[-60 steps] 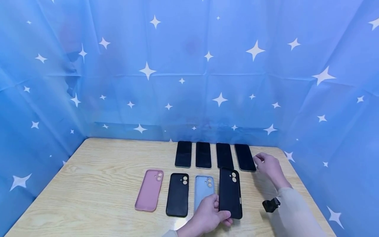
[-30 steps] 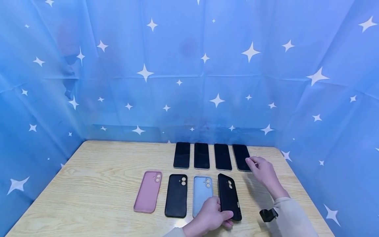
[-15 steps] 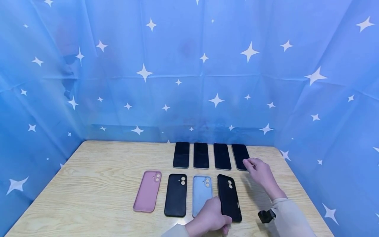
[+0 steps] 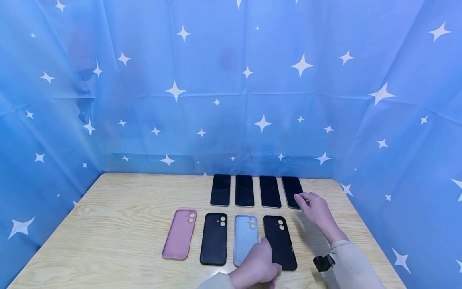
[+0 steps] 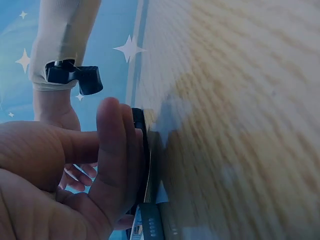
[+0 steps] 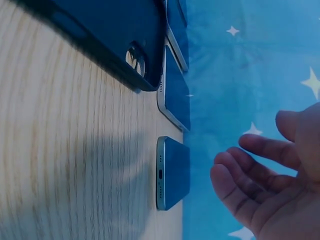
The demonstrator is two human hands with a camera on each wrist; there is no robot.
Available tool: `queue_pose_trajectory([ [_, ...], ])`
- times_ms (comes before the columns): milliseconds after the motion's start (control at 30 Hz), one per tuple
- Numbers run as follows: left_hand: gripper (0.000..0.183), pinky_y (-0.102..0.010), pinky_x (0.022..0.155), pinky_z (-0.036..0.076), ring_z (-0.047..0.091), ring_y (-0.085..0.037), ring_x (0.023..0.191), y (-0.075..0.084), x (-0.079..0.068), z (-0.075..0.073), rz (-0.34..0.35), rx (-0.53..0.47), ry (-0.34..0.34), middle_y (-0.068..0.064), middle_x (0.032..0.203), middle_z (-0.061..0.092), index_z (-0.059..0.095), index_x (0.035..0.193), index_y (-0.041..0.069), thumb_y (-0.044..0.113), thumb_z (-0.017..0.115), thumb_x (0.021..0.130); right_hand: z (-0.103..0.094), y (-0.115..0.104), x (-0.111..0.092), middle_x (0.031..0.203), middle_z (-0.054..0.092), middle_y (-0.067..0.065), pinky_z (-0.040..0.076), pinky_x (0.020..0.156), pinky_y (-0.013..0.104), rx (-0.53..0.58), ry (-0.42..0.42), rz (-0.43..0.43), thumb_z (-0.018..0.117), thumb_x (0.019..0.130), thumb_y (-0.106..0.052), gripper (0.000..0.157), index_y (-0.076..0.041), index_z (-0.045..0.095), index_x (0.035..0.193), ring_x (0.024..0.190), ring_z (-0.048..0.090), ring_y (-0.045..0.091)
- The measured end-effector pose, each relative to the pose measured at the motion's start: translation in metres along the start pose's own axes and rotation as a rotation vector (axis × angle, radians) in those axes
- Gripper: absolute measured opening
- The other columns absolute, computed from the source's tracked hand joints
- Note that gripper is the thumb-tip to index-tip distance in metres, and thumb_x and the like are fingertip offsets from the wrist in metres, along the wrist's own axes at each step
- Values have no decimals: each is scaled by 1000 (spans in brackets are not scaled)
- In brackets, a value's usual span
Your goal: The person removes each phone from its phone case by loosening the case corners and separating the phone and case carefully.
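Note:
My left hand (image 4: pixel 257 263) is at the lower left side of the rightmost black phone case (image 4: pixel 280 247), which lies hollow side up on the table. Its fingers look fairly straight beside the case in the left wrist view; they do not grip it. A light blue case (image 4: pixel 246 235) sits partly under that hand in the head view. My right hand (image 4: pixel 316 210) hovers near the lower right corner of the rightmost phone (image 4: pixel 291 190), fingers loosely bent and holding nothing. The right wrist view shows a gap between this hand and the phone (image 6: pixel 175 175).
Further left lie another black case (image 4: pixel 214 241) and a pink case (image 4: pixel 179 235). Three more dark-screened phones, the leftmost phone (image 4: pixel 220 190) among them, line the back of the wooden table (image 4: pixel 119 224). A blue star-patterned curtain (image 4: pixel 216 80) hangs behind.
The rightmost black case, earlier held tilted up in my left hand, has been lowered onto the table and let go. My right hand has shifted slightly left, over the phone's corner.

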State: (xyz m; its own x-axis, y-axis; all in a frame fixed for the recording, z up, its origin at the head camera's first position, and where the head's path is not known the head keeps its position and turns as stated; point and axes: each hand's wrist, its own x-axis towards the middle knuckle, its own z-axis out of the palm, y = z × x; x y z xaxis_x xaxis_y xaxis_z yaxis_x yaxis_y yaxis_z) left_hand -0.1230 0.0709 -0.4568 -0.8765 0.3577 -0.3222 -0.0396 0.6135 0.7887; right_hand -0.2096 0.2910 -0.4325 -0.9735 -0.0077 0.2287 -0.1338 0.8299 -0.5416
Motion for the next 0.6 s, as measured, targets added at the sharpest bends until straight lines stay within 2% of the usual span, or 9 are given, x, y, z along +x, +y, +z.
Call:
queue_pose_trajectory([
  [167,76,-19,53,53,52,-11,34,-2,2,-1,7,-19,-4,-4,51,60,33,150,-14,12,75,93,1,-2,1,109,70,23,57,82,55,1,1,-6,56,108,-25,35,4,71,120,94,66,36],
  [233,75,-19,56,55,57,-16,36,-3,2,-1,12,-15,-2,-6,52,62,34,150,-14,14,75,93,1,-3,0,108,70,22,57,81,54,0,1,-3,56,108,-25,35,4,71,119,93,66,34],
  [300,74,-24,64,59,67,-19,52,-2,1,-3,28,20,13,-10,64,67,38,148,-12,18,77,92,2,-3,0,107,70,21,57,81,54,-5,-2,-4,56,108,-26,35,4,71,120,92,65,34],
  [367,74,-31,74,62,74,-23,75,-1,0,-5,45,62,32,-15,81,72,42,146,-9,24,77,91,3,-4,0,108,70,22,57,82,55,-5,-5,-8,56,108,-25,35,4,71,120,94,66,36],
  [433,72,-35,80,61,72,-23,91,-1,-1,-8,70,108,64,-16,94,72,47,144,-6,31,78,91,3,-4,-1,109,70,22,58,84,56,-6,-4,-17,56,108,-25,35,4,71,121,97,67,38],
  [467,70,-36,79,61,70,-21,93,-2,-2,-10,88,121,78,-15,94,72,50,143,-5,32,78,91,3,-5,-2,110,70,22,58,85,56,-6,-4,-20,56,108,-25,35,4,70,122,98,67,38],
  [533,65,-33,70,59,69,-18,81,-3,-4,-15,126,104,91,-8,83,71,53,141,-4,32,77,92,4,-7,-3,110,70,22,58,84,55,0,2,-29,56,108,-23,33,4,71,121,96,67,36],
  [600,58,-28,60,53,62,-12,67,-6,-5,-21,173,85,104,1,70,65,56,137,-3,29,76,93,5,-9,-5,109,70,20,58,83,54,2,16,-46,57,108,-21,31,3,71,120,94,66,34],
])
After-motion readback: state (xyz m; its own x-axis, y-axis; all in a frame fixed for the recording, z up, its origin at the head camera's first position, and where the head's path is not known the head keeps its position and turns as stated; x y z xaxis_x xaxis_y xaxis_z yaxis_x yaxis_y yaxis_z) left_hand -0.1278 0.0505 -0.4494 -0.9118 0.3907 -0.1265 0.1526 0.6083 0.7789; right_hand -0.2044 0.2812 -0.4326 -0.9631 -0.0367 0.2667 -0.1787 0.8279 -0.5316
